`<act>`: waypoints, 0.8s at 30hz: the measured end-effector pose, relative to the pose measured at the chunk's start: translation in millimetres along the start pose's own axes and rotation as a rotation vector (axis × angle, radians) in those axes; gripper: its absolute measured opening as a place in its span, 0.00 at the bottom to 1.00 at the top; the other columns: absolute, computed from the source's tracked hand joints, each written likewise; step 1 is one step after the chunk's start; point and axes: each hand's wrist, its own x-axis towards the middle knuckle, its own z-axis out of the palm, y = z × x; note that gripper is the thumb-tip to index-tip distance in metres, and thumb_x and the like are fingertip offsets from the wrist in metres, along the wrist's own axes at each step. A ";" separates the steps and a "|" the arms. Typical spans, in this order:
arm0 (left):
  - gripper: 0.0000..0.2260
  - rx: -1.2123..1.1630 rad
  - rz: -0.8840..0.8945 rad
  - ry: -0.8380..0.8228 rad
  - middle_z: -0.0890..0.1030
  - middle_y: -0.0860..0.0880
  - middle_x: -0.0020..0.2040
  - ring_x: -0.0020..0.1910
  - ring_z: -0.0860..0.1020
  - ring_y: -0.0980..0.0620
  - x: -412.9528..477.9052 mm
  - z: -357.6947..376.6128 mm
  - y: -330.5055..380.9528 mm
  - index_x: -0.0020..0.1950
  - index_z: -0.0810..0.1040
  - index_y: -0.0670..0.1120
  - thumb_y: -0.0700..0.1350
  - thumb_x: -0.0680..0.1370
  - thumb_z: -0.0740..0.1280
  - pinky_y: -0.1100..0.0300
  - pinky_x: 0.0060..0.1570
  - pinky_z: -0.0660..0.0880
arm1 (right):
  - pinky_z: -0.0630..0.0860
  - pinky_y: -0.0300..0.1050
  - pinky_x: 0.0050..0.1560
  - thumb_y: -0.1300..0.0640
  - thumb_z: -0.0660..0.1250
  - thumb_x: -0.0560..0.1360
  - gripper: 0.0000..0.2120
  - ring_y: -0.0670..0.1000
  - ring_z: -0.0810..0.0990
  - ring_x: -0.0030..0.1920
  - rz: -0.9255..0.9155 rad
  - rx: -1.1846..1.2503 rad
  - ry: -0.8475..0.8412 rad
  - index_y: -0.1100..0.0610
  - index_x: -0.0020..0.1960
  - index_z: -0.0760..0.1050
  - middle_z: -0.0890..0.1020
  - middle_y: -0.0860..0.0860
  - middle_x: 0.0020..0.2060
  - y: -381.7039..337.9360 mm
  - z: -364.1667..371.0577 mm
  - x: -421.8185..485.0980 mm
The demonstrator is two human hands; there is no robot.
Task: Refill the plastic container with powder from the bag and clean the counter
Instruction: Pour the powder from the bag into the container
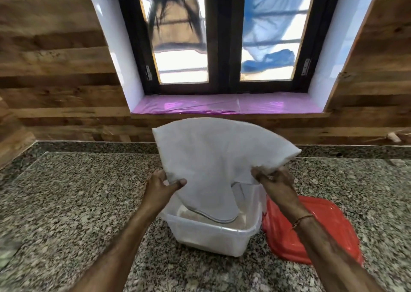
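A clear plastic container (213,236) stands on the speckled granite counter (73,202) in front of me. A white bag of powder (213,153) is held tilted above it, its open mouth dipping down into the container. My left hand (162,187) grips the bag's lower left side. My right hand (273,180) pinches the bag's right side just below its bulging corner. Pale powder lies in the container's bottom, partly hidden by the bag's mouth.
A red lid (315,229) lies flat on the counter just right of the container, under my right forearm. Behind the counter rises a wood-panelled wall (55,80) with a window and a pink-covered sill (222,107).
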 end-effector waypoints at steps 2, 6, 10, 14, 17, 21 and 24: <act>0.09 -0.042 -0.024 0.083 0.89 0.50 0.46 0.48 0.87 0.47 -1.2 -0.3 0.4 0.50 0.85 0.47 0.41 0.72 0.80 0.46 0.50 0.84 | 0.84 0.52 0.58 0.50 0.77 0.75 0.11 0.47 0.87 0.52 0.014 0.070 -0.050 0.55 0.54 0.86 0.89 0.48 0.49 0.6 -3.2 0.4; 0.08 -0.119 -0.032 0.141 0.89 0.52 0.43 0.43 0.87 0.52 1.1 -3.3 9.5 0.49 0.85 0.48 0.38 0.73 0.78 0.53 0.44 0.84 | 0.84 0.51 0.55 0.54 0.78 0.73 0.14 0.50 0.87 0.50 0.020 0.038 -0.084 0.58 0.56 0.85 0.89 0.51 0.50 -0.5 -6.9 3.8; 0.08 -0.153 -0.019 0.168 0.89 0.48 0.45 0.45 0.87 0.47 0.8 -3.2 7.4 0.50 0.86 0.45 0.37 0.73 0.77 0.52 0.45 0.82 | 0.84 0.51 0.53 0.57 0.78 0.73 0.09 0.50 0.87 0.50 -0.005 0.077 -0.044 0.56 0.52 0.86 0.89 0.49 0.47 -0.8 -7.9 5.9; 0.09 -0.155 -0.041 0.142 0.89 0.46 0.47 0.47 0.87 0.44 1.5 -2.3 5.2 0.53 0.86 0.43 0.36 0.73 0.77 0.48 0.50 0.84 | 0.81 0.49 0.57 0.56 0.78 0.73 0.10 0.50 0.85 0.51 0.008 -0.093 -0.092 0.55 0.53 0.85 0.87 0.48 0.48 2.8 -5.1 6.2; 0.09 -0.186 -0.027 0.155 0.89 0.45 0.48 0.48 0.87 0.44 1.5 -1.8 10.9 0.53 0.86 0.43 0.36 0.74 0.76 0.48 0.49 0.84 | 0.82 0.43 0.47 0.58 0.77 0.74 0.05 0.47 0.86 0.46 0.014 0.058 -0.041 0.54 0.49 0.86 0.88 0.48 0.44 -1.4 -5.8 13.2; 0.08 -0.220 -0.013 0.133 0.89 0.47 0.47 0.47 0.87 0.46 9.1 -1.0 15.3 0.54 0.86 0.43 0.36 0.76 0.75 0.54 0.43 0.84 | 0.84 0.44 0.51 0.59 0.75 0.76 0.05 0.47 0.87 0.49 0.090 0.181 -0.101 0.57 0.51 0.85 0.89 0.50 0.46 -1.4 -4.2 19.0; 0.07 -0.245 0.023 0.117 0.89 0.48 0.47 0.46 0.87 0.49 17.7 0.0 23.0 0.53 0.86 0.45 0.36 0.77 0.74 0.59 0.41 0.83 | 0.83 0.39 0.46 0.63 0.71 0.78 0.05 0.42 0.86 0.45 0.106 0.233 -0.068 0.58 0.53 0.83 0.87 0.50 0.46 -9.4 -6.9 31.6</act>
